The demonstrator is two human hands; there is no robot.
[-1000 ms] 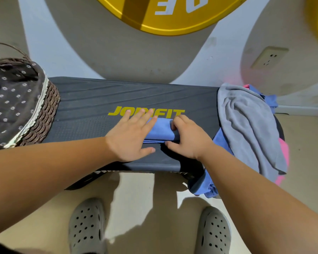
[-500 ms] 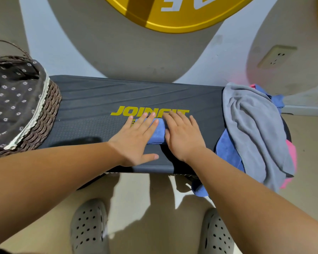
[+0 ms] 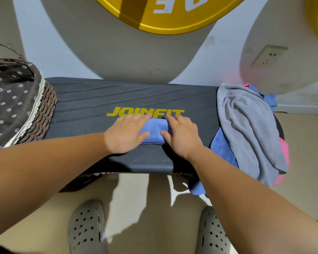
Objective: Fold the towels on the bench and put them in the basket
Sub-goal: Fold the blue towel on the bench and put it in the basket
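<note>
**Flattening a folded blue towel at mid-bench**

Seen from overhead: left hand and right hand laid flat on either end of a small folded blue towel, at the middle of the dark bench just below the yellow lettering. No real grip on either side. Fingers straight and spread, palms and fingertips pressing the cloth down, nothing pinched or curled round.

At the bench's left end, a woven basket with a dotted dark lining, well apart from the folded piece. At the right end, an unfolded heap draped over the edge, with a grey towel on top and another blue towel and a pink towel beneath. Below, a pair of grey clogs on the pale floor.

Judged soft, light and limp, so likely to spring open or slump if lifted by one corner. Best taken by sliding fingers under the near folded edge with a thumb clamped on top, or by lifting from the two short ends at once, so as to carry the layers as one packet. Little chance of skidding on the textured bench top, and nothing fragile to guard. Probably close to done with this fold, with the carry to the basket and the whole heap yet to come
</note>
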